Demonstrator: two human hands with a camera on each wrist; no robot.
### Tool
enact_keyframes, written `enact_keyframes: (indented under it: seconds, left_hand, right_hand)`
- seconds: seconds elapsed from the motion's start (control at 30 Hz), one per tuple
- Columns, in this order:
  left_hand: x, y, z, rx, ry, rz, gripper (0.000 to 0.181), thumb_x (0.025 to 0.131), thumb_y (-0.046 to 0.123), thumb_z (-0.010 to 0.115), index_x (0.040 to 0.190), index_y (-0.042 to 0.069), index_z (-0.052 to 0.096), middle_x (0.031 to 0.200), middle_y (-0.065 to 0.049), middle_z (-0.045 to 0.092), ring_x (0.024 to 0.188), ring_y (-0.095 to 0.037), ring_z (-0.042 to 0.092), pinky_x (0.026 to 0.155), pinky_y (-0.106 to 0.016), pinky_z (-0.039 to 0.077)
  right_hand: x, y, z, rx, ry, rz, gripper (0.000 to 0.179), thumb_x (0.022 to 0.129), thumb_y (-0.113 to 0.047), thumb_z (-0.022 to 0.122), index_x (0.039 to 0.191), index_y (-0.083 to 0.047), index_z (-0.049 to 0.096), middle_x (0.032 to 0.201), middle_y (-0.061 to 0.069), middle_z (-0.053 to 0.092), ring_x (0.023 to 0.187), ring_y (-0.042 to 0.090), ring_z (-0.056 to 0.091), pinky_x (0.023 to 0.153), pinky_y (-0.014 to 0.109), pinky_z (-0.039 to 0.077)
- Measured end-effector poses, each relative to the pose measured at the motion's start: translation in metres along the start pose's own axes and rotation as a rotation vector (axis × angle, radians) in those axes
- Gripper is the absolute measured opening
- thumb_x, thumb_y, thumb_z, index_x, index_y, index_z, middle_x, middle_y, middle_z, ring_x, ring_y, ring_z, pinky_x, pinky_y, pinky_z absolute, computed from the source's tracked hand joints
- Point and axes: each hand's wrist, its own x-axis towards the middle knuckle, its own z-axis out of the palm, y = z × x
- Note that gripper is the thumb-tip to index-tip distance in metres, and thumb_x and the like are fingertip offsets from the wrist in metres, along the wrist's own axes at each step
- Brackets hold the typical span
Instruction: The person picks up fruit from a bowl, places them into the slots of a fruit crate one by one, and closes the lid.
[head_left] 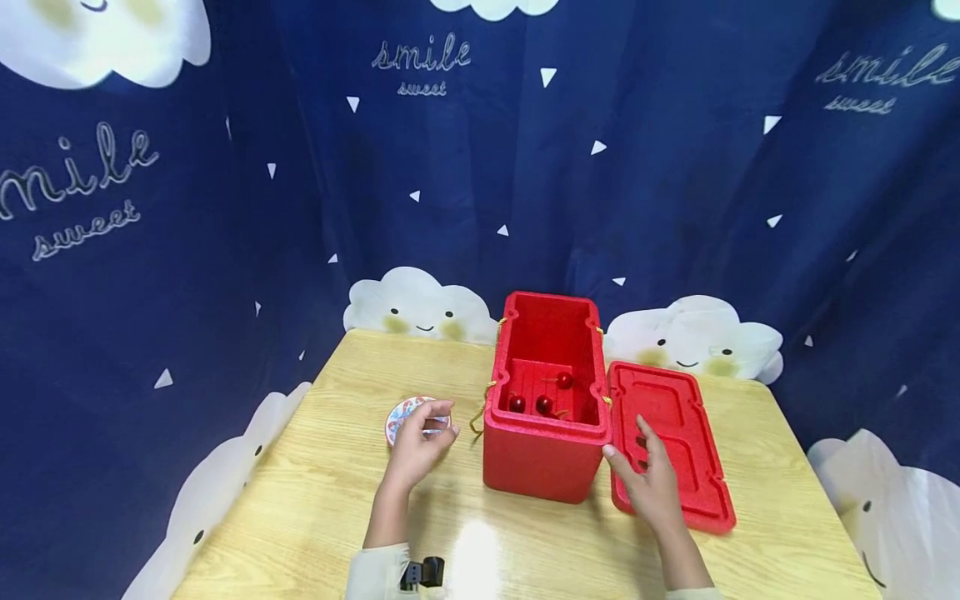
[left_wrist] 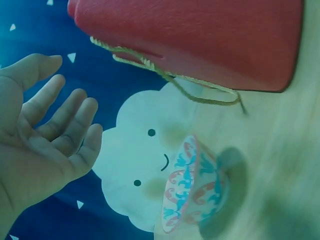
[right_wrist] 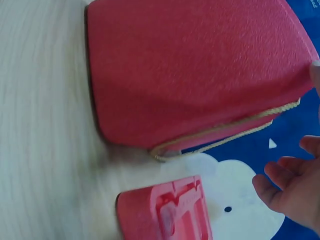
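Observation:
A red foam box (head_left: 536, 462) stands without its lid on the table, with three dark red cherries (head_left: 564, 380) on its floor. My left hand (head_left: 420, 446) hovers to the left of the box, fingers loosely bent and holding nothing. Partly behind it in the head view is a small patterned bowl (left_wrist: 195, 190), upright on the table. My right hand (head_left: 652, 483) is at the box's near right corner, its fingers spread and holding nothing. Its thumb seems to touch that corner. The red lid (head_left: 678, 400) lies right of the box, partly under my right hand in the head view.
Yellow cord handles (left_wrist: 185, 85) hang along the box's sides. The light wooden table (head_left: 300, 500) ends at a dark blue curtain (head_left: 450, 167) printed with clouds and triangles, which rises behind it and at both sides.

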Motion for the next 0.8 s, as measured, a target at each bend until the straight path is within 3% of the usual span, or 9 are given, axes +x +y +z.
enact_keyframes:
  seconds: [0.13, 0.33, 0.43, 0.57, 0.8]
  left_hand:
    - [-0.01, 0.001, 0.009, 0.007, 0.037, 0.01, 0.032, 0.079, -0.005, 0.067, 0.11, -0.003, 0.06, 0.104, -0.015, 0.061, 0.091, -0.033, 0.056, 0.077, -0.039, 0.045]
    - [-0.024, 0.001, 0.034, 0.011, 0.093, 0.072, 0.036, 0.077, -0.005, 0.069, 0.111, -0.003, 0.059, 0.104, -0.015, 0.06, 0.09, -0.032, 0.058, 0.075, -0.04, 0.044]
    - [-0.03, -0.003, 0.048, -0.023, 0.116, 0.099, 0.036, 0.077, -0.005, 0.069, 0.111, -0.005, 0.059, 0.104, -0.018, 0.06, 0.089, -0.037, 0.058, 0.074, -0.045, 0.045]
    - [-0.035, -0.009, 0.064, -0.08, 0.151, 0.139, 0.037, 0.076, -0.006, 0.068, 0.112, -0.007, 0.058, 0.103, -0.023, 0.059, 0.087, -0.042, 0.057, 0.072, -0.04, 0.046]
    - [-0.04, -0.017, 0.084, -0.072, 0.302, 0.287, 0.033, 0.071, -0.012, 0.068, 0.103, -0.009, 0.059, 0.093, -0.023, 0.059, 0.079, -0.041, 0.055, 0.064, -0.033, 0.046]
  right_hand:
    - [-0.003, 0.01, -0.006, -0.037, 0.024, 0.018, 0.074, 0.087, -0.03, 0.065, 0.145, -0.004, 0.026, 0.135, 0.023, 0.036, 0.121, 0.038, 0.036, 0.09, 0.052, 0.037]
    - [-0.006, 0.026, -0.017, -0.067, 0.06, 0.05, 0.072, 0.088, -0.031, 0.064, 0.144, -0.003, 0.028, 0.133, 0.025, 0.038, 0.119, 0.041, 0.037, 0.089, 0.055, 0.038]
    - [-0.009, 0.032, -0.02, -0.072, 0.067, 0.078, 0.072, 0.088, -0.032, 0.064, 0.144, -0.002, 0.029, 0.132, 0.026, 0.039, 0.118, 0.042, 0.038, 0.088, 0.056, 0.039]
    - [-0.013, 0.04, -0.022, -0.081, 0.065, 0.109, 0.071, 0.089, -0.032, 0.063, 0.143, 0.0, 0.03, 0.132, 0.028, 0.04, 0.118, 0.043, 0.039, 0.088, 0.056, 0.04]
    - [-0.019, 0.053, -0.021, -0.065, 0.095, 0.156, 0.068, 0.088, -0.03, 0.064, 0.14, 0.001, 0.034, 0.133, 0.026, 0.042, 0.119, 0.042, 0.043, 0.091, 0.049, 0.04]
